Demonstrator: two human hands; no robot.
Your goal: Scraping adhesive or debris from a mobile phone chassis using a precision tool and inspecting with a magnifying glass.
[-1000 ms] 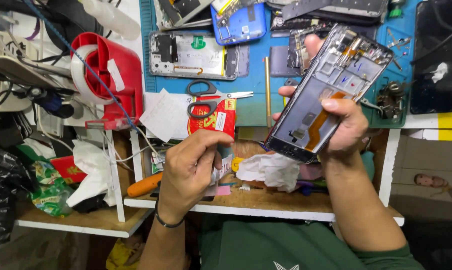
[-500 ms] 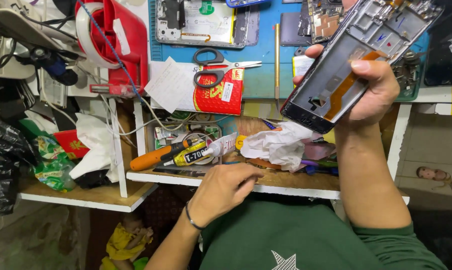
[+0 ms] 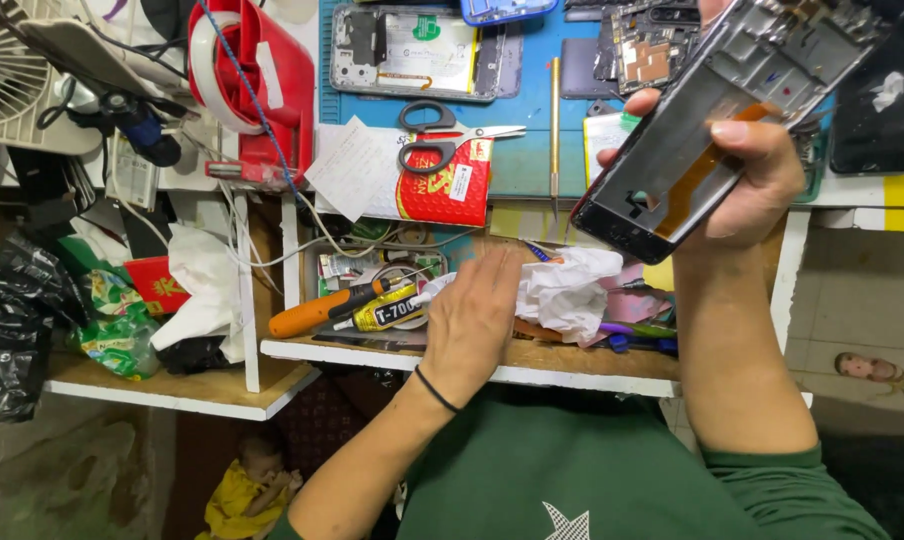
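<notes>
Right hand (image 3: 762, 180): fingers clamped on an opened phone frame (image 3: 712, 120), held tilted above the worktop (image 3: 862, 190) edge. Left hand (image 3: 472, 320): palm down on the lower wooden shelf (image 3: 572, 365), fingers loosely together, touching a glue tube (image 3: 382, 312) and just beside a crumpled white tissue (image 3: 567, 290); whether they grip the tube cannot be told. Orange-handled screwdriver (image 3: 317, 312) left of the tube. Above: blue mat (image 3: 517, 170), scissors (image 3: 442, 145) on a red packet (image 3: 447, 190), red tape dispenser (image 3: 257, 85). Grey floor below.

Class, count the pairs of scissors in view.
1: the scissors lie on the red packet at the blue mat's front edge. Clutter may hide others.
</notes>
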